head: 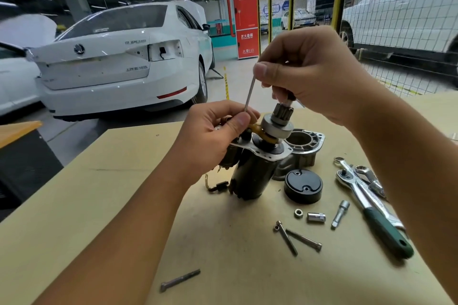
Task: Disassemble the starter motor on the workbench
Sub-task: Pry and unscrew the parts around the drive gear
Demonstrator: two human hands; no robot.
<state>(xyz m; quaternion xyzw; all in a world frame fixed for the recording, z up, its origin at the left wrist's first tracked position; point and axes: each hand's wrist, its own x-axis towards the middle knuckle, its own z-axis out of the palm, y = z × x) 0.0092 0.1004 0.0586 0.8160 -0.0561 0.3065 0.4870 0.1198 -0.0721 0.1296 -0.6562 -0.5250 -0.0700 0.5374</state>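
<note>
Left hand [210,136] gripping motor [255,168], right hand [304,77] pinching thin rod [249,93] above pinion (ratchet [371,208] at 3 o'clock).

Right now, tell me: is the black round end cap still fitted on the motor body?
No. The black end cap lies by itself on the workbench, to the right of the motor body.

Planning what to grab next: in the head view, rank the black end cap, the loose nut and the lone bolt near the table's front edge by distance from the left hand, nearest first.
1. Black end cap: right of the motor body, nearest the left hand.
2. Loose nut: just beyond the cap, toward the front.
3. Lone bolt: by the front edge, farthest.
</note>
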